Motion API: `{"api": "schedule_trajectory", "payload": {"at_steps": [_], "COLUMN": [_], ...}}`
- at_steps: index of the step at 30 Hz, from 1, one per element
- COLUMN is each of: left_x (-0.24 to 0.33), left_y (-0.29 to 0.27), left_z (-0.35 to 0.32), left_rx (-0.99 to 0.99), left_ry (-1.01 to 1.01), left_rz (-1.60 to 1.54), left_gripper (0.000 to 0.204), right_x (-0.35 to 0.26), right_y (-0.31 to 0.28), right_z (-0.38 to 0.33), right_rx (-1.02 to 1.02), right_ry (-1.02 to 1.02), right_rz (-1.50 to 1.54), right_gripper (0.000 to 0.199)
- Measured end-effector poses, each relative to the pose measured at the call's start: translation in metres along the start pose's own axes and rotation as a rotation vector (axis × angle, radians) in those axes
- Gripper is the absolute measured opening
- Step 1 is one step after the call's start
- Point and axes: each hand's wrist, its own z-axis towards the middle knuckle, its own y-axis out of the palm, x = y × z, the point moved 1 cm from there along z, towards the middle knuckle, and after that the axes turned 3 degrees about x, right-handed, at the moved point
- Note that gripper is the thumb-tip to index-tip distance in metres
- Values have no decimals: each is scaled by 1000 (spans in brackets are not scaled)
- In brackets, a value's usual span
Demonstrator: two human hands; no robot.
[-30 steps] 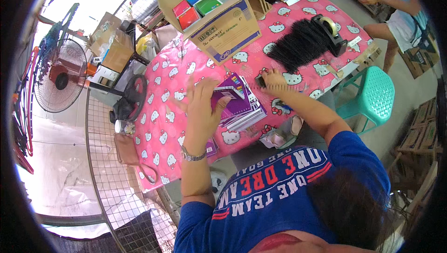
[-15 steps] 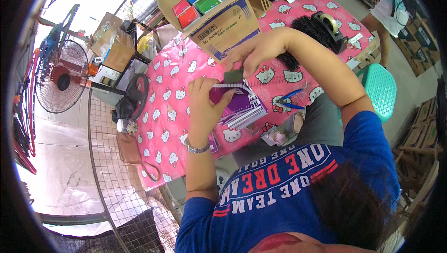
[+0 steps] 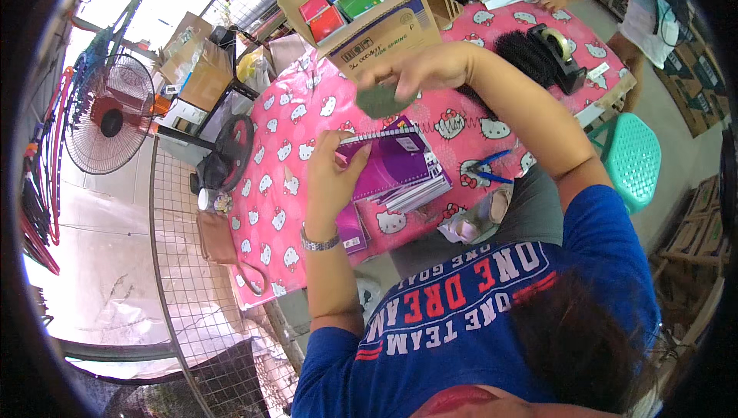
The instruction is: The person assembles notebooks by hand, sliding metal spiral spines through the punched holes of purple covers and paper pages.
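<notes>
My left hand point(image 3: 334, 168) grips a purple notebook point(image 3: 392, 172) at its upper left corner, thumb on the cover and fingers behind. A row of punched holes runs along the notebook's edge. From the top edge's right end, a thin dark spiral coil point(image 3: 450, 129) stretches right across the pink tablecloth. Above the notebook, apart from it, my right hand point(image 3: 423, 72) is closed on a dark green pad point(image 3: 384, 101); its exact kind is unclear. More purple notebooks point(image 3: 419, 196) lie stacked under the held one. Blue-handled pliers point(image 3: 490, 168) rest to the right.
A cardboard box point(image 3: 392, 33) of colourful small boxes stands at the far side. Black coils point(image 3: 523, 60) lie beside a tape dispenser point(image 3: 560, 56). Another person's hand point(image 3: 550, 0) touches the table's far right. A fan point(image 3: 111, 122) stands left, a green stool point(image 3: 632, 160) right.
My right hand has lifted the dark green pad up and left, off the notebook's bound edge. The purple notebook now lies flatter, its cover more exposed, with my left hand still on it.
</notes>
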Motion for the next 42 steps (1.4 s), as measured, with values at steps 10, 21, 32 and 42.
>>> {"api": "schedule_trajectory", "payload": {"at_steps": [10, 21, 32, 42], "left_x": [-15, -24, -2, 19], "left_y": [8, 9, 1, 17], "left_z": [6, 6, -10, -24], "left_rx": [-12, -14, 230, 332], "left_ry": [-94, -95, -308, -188], "left_rz": [-238, -419, -569, -368], "left_gripper": [31, 28, 14, 22], "right_x": [6, 6, 233, 174], "right_y": [-3, 24, 149, 205], "right_z": [20, 21, -74, -165], "right_rx": [-118, 35, 513, 486], "right_ry": [50, -89, 455, 400], "right_rz": [103, 684, -703, -915], "right_gripper": [58, 42, 59, 62]}}
